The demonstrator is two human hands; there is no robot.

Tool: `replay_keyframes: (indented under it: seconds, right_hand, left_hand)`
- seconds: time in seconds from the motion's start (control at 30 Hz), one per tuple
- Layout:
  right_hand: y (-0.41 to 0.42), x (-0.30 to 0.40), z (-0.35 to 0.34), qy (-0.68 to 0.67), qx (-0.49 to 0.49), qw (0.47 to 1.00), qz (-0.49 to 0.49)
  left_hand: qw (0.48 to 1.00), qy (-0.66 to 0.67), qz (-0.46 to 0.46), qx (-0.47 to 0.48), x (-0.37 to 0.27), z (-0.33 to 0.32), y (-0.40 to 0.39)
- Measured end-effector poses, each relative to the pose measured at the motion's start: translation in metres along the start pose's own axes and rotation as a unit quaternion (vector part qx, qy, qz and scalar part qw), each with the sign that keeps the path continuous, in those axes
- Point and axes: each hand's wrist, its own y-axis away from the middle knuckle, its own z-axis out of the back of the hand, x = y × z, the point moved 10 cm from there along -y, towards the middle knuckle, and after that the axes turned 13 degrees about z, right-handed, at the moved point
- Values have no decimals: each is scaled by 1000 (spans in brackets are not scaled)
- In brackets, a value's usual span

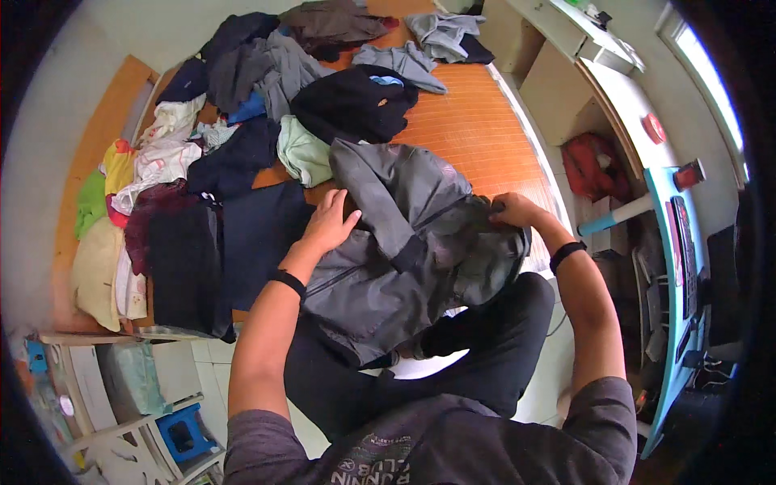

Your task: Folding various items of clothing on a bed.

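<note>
A dark grey jacket (376, 285) lies over the near edge of the bed and over my lap, one sleeve folded across its front. On its left side is my left hand (330, 223), fingers apart, resting at the jacket's edge and gripping nothing that shows. My right hand (512, 210) pinches the jacket's dark edge at the right. Beyond the jacket lie a black garment (351, 100) and a pale green cloth (303, 151). Folded dark trousers (260, 242) are left of my left hand.
Heaps of clothes, including a grey garment (285, 73) and a white patterned cloth (160, 163), cover the bed's left and far parts. A woven orange mat (479, 121) is under them. Right stands a light blue desk (664, 339) with a keyboard (685, 254); shelves (121, 424) stand lower left.
</note>
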Motion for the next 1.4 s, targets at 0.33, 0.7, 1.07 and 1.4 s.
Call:
replay_keyframes:
  seconds: [0.33, 0.7, 1.07, 1.4]
  right_hand:
    - [75, 168, 110, -568, -319, 754, 85]
    - [94, 216, -2, -24, -110, 963, 245]
    - [115, 260, 60, -97, -260, 948, 156]
    - [117, 369, 92, -160, -202, 915, 311]
  left_hand:
    - [959, 229, -139, 95, -245, 18, 116]
    - [905, 397, -26, -150, -139, 124, 141]
    - [856, 163, 67, -486, 16, 304, 212]
    - [973, 214, -40, -71, -201, 161, 194]
